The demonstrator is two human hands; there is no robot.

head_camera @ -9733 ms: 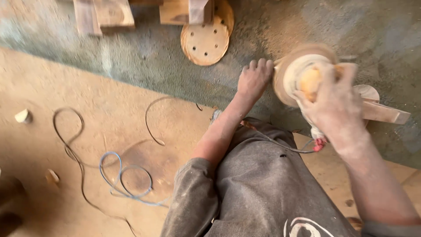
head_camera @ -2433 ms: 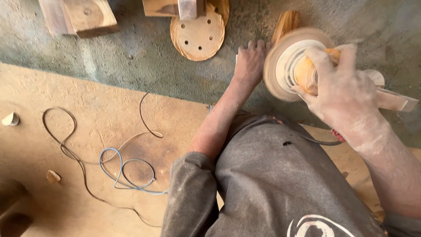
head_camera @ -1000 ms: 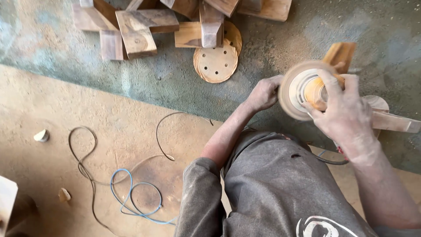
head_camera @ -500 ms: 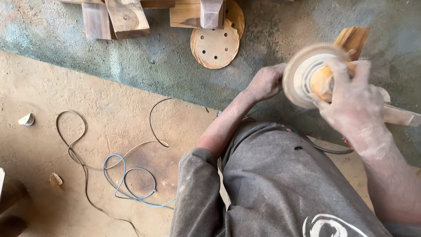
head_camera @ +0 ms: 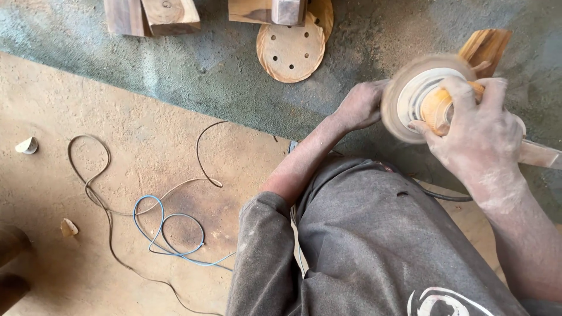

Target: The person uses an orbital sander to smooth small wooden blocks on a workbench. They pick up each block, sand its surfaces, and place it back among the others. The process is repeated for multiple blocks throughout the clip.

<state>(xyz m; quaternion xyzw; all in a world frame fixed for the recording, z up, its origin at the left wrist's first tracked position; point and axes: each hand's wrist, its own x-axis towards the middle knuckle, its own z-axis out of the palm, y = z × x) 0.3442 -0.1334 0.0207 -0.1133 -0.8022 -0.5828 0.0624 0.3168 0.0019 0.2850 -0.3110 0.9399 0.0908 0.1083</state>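
The right hand [head_camera: 483, 137], covered with pale dust, is closed around the yellow-orange body of a round disc sander [head_camera: 424, 96], so its grip is firmly on the tool. The sander's disc looks blurred at the rim, and it stands tilted, facing toward the left hand. The left hand [head_camera: 360, 105] is just beside the disc on its left, with the fingers curled; it seems to hold something against the disc, but the piece is hidden behind the hand and the disc, so I cannot tell if this grip is closed on a thing or not. Behind the sander, at the upper right, a light brown wooden block [head_camera: 486, 47] sticks out, touching or almost touching the tool. A flat pale wooden strip [head_camera: 541, 155] comes out under the right hand to the right edge. All this is over a dusty grey-green mat [head_camera: 175, 70] that lies on the sandy floor [head_camera: 88, 234]. On the mat, well apart from the hands, lies a round tan sanding disc with small holes [head_camera: 291, 50], partly under some cut brown wooden blocks [head_camera: 170, 14] at the top edge. On the floor at the left there is a loose blue wire [head_camera: 170, 234] and a thin dark cable [head_camera: 88, 181], lying in loops.
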